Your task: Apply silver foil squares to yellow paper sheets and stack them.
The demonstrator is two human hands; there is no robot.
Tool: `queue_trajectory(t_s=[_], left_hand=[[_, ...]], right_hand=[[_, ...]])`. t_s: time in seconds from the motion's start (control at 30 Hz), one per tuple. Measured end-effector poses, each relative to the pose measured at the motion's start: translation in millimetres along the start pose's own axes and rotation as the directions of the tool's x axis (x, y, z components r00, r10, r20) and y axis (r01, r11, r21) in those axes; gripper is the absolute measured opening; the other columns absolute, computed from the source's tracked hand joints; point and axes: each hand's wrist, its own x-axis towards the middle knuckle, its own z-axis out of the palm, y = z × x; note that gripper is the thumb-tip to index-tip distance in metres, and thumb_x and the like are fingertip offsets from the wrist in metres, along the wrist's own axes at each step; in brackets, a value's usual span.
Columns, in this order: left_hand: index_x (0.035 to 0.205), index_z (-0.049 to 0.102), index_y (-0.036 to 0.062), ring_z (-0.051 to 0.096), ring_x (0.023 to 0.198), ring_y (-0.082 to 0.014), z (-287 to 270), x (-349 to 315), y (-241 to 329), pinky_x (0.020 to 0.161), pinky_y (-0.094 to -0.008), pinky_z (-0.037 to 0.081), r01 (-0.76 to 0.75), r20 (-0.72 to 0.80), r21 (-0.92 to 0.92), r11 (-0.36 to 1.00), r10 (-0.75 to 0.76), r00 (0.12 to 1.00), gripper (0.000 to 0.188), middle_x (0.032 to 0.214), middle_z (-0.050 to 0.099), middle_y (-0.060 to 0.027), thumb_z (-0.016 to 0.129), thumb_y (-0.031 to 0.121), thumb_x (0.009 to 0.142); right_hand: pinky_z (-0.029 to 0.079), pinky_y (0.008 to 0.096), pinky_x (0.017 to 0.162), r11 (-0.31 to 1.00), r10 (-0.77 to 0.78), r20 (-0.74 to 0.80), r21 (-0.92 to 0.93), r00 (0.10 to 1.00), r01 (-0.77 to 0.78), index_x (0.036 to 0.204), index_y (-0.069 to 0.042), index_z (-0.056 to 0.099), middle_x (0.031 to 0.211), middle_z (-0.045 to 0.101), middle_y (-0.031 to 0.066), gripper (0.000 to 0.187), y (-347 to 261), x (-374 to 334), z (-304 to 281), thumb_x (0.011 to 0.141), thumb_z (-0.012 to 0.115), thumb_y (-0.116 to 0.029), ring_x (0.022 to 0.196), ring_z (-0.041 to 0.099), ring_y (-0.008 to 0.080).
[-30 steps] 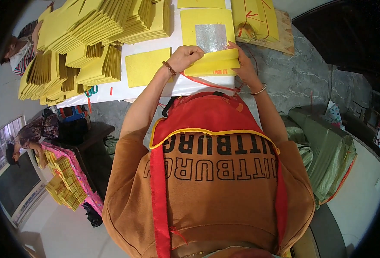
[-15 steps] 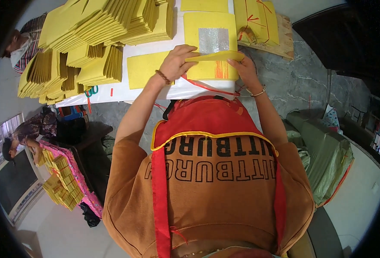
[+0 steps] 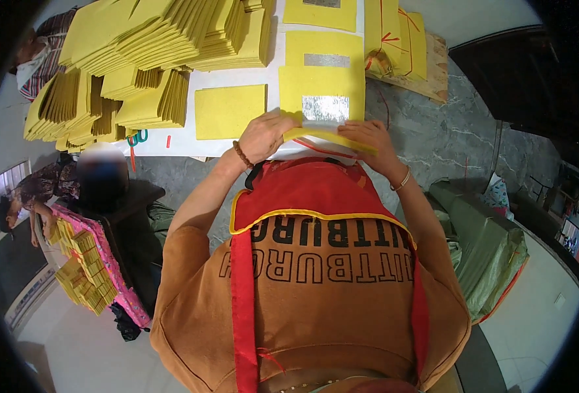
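A yellow paper sheet (image 3: 322, 82) with a silver foil patch (image 3: 326, 109) lies at the table's near edge. Its front edge is bent up into a curled fold (image 3: 328, 136). My left hand (image 3: 266, 136) is closed on the left end of that fold. At the right end, the fingers of my right hand (image 3: 370, 141) wrap over the fold. Under it, a red strip (image 3: 325, 148) shows between my hands and my red apron (image 3: 319, 190). Farther back lie more yellow sheets (image 3: 322, 42) with silver patches, and left of my left hand is a flat yellow piece (image 3: 230, 111).
Tall stacks of folded yellow paper (image 3: 152, 33) fill the table's left side, with green-handled scissors (image 3: 137, 137) near the front edge. Tied yellow bundles (image 3: 394, 46) stand on a wooden board (image 3: 437, 72) at right. Another person (image 3: 47, 183) sits at a pink-covered table (image 3: 106, 255).
Both hands have come nearer to my body with the folded edge. The orange-red marked part of the paper is out of sight, and a second silver patch shows behind.
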Motion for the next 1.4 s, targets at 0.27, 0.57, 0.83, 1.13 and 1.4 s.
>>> queue_trajectory(t_s=[0.27,0.57,0.83,1.13,1.4], left_hand=[[0.081,0.047,0.0016,0.056,0.058,-0.0394,21,28,-4,0.052,-0.0469,0.042,0.538,-0.192,-0.016,0.843,-0.531,0.825,0.031,0.061,0.055,-0.0220,0.045,0.030,0.092],[0.084,0.052,0.0006,0.056,0.061,-0.0420,27,42,-24,0.053,-0.0484,0.043,0.687,-0.178,-0.129,0.715,-0.698,0.694,0.034,0.063,0.057,-0.0237,0.047,0.033,0.090],[0.086,0.054,0.0002,0.059,0.066,-0.0398,25,49,-28,0.057,-0.0467,0.044,0.725,-0.117,-0.203,0.658,-0.751,0.649,0.035,0.068,0.060,-0.0224,0.047,0.034,0.089],[0.109,0.049,0.0012,0.059,0.079,-0.0344,13,48,-10,0.066,-0.0427,0.045,0.680,-0.263,-0.168,0.714,-0.697,0.667,0.040,0.087,0.061,-0.0178,0.056,0.032,0.085],[0.127,0.046,0.0159,0.036,0.121,-0.0330,46,71,-3,0.098,-0.0476,0.028,0.132,-0.139,0.411,0.902,-0.081,0.987,0.051,0.129,0.043,-0.0150,0.051,0.043,0.085]], right_hand=[[0.046,0.0323,0.075,0.623,0.633,-0.070,0.638,0.771,-0.453,0.117,-0.004,0.051,0.094,0.065,0.0128,0.041,9,22,24,0.082,0.062,-0.024,0.086,0.063,0.0222],[0.048,0.0311,0.071,0.705,0.670,-0.259,0.517,0.696,-0.486,0.119,-0.006,0.053,0.091,0.066,0.0144,0.047,3,37,23,0.079,0.066,-0.025,0.080,0.065,0.0213],[0.048,0.0286,0.071,0.634,0.734,-0.257,0.591,0.629,-0.498,0.114,-0.008,0.060,0.091,0.067,0.0144,0.040,14,42,36,0.078,0.067,-0.023,0.079,0.064,0.0182],[0.048,0.0312,0.071,0.641,0.748,-0.289,0.549,0.598,-0.536,0.112,-0.006,0.060,0.090,0.066,0.0179,0.040,12,46,36,0.076,0.066,-0.023,0.078,0.064,0.0226],[0.048,0.0323,0.069,0.704,0.691,-0.356,0.530,0.629,-0.473,0.111,-0.005,0.061,0.085,0.066,0.0182,0.039,9,48,34,0.076,0.066,-0.023,0.075,0.065,0.0270]])
